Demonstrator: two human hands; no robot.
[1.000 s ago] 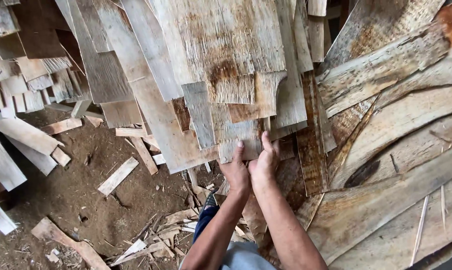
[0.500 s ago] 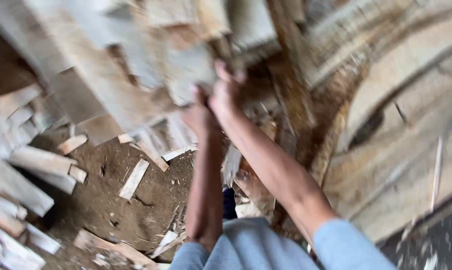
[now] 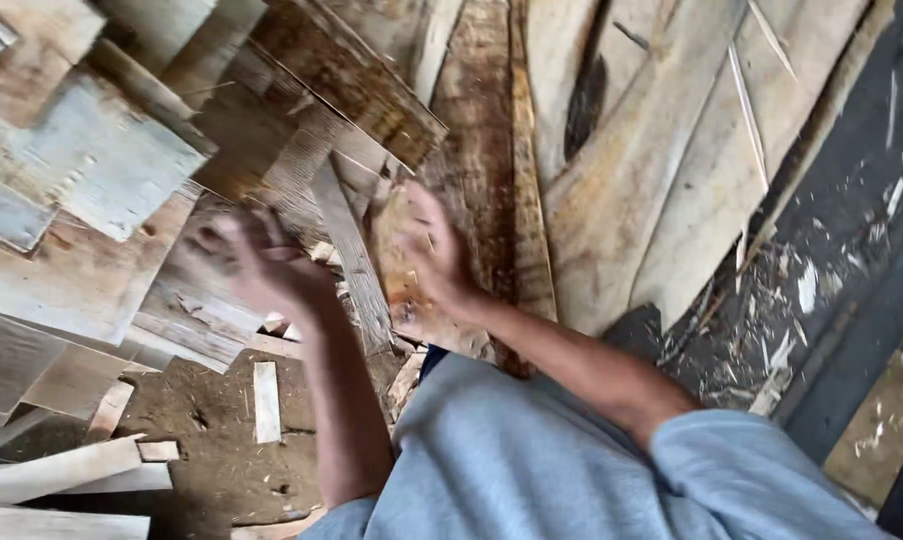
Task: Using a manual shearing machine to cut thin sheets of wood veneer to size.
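wood pile (image 3: pixel 121 190): biggest thing here by far, a heap of thin flat sheets stacked every which way across the top and left, grey, tan and rust-brown, rough and splintery, corners poking out all over.
long boards (image 3: pixel 661 170): paler, wider sheets leaning on the right side of the heap, smooth-ish grain with a dark oval knot patch on one and a few thin slivers lying on top.
dirt floor (image 3: pixel 211 440): brown and crumbly at lower left, with short pale offcuts scattered on it, one little upright strip (image 3: pixel 266 400) sitting on its own.
dark ground (image 3: pixel 851 260): black strip on the right, littered with light wood chips.
shirt (image 3: pixel 531 470): light blue-grey cloth filling the bottom middle, sleeve pushed up on the right arm.
brown sheet (image 3: pixel 411 270): the piece being handled, a thin tan-orange slab with ragged edges, standing roughly on end in the middle of the pile, just in front of the body.
right hand (image 3: pixel 436 255): pressed flat against the brown sheet, fingers curled round its edge, so it's got hold of it.
left hand (image 3: pixel 261 260): blurry, up at the grey sheets just left of the brown one; fingers look bent, but honestly can't tell if it's gripping anything.
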